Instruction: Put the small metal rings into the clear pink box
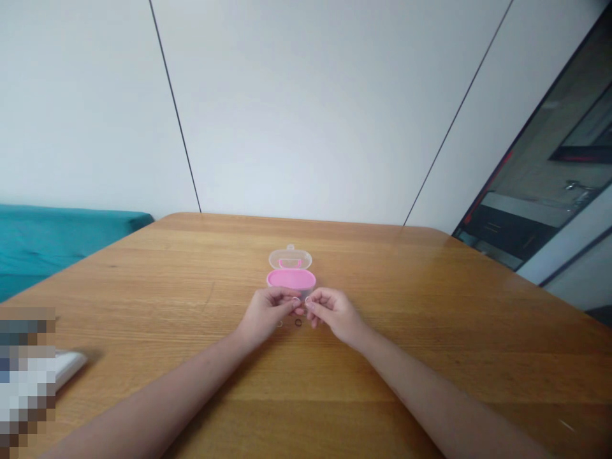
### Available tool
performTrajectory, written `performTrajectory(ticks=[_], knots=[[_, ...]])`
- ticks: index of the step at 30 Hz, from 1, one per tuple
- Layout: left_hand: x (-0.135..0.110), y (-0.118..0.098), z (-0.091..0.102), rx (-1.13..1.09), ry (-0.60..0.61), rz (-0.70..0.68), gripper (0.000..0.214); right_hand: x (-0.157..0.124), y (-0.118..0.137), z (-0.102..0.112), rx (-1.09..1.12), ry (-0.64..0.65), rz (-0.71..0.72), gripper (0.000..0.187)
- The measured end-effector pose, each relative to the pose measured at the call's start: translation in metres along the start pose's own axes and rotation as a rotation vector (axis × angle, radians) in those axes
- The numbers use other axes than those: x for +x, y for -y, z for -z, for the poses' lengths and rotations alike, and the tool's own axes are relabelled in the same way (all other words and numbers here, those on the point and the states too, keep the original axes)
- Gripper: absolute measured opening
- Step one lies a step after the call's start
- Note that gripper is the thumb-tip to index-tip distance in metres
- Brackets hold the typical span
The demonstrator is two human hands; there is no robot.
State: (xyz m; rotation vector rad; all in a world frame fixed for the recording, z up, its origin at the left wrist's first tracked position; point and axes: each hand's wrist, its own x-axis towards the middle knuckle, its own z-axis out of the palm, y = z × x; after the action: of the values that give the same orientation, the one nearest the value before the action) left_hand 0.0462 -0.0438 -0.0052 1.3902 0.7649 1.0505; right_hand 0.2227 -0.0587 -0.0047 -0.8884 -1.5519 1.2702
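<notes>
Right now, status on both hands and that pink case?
Left hand and right hand pinched together, held item too small to tell. Pink case open, just beyond fingertips. Small dark ring on table beneath.

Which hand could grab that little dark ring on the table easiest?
Probably the right hand: the small dark ring lies on the table just below its fingertips. The left hand is nearly as close, so it is a narrow call.
</notes>
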Motion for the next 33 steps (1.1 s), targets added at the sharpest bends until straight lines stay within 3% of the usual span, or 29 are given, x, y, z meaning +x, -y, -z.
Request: performTrajectory(ticks=[9,33], knots=[[-0.0008,-0.0035,-0.0024,0.004,0.036,0.085,0.029,-0.0008,0.003,-0.0012,-0.023,-0.027,0.001,0.022],[-0.0015,0.0001,-0.0036,-0.054,0.035,0.026,0.033,0.0003,-0.0009,-0.0015,-0.027,-0.041,0.006,0.019]])
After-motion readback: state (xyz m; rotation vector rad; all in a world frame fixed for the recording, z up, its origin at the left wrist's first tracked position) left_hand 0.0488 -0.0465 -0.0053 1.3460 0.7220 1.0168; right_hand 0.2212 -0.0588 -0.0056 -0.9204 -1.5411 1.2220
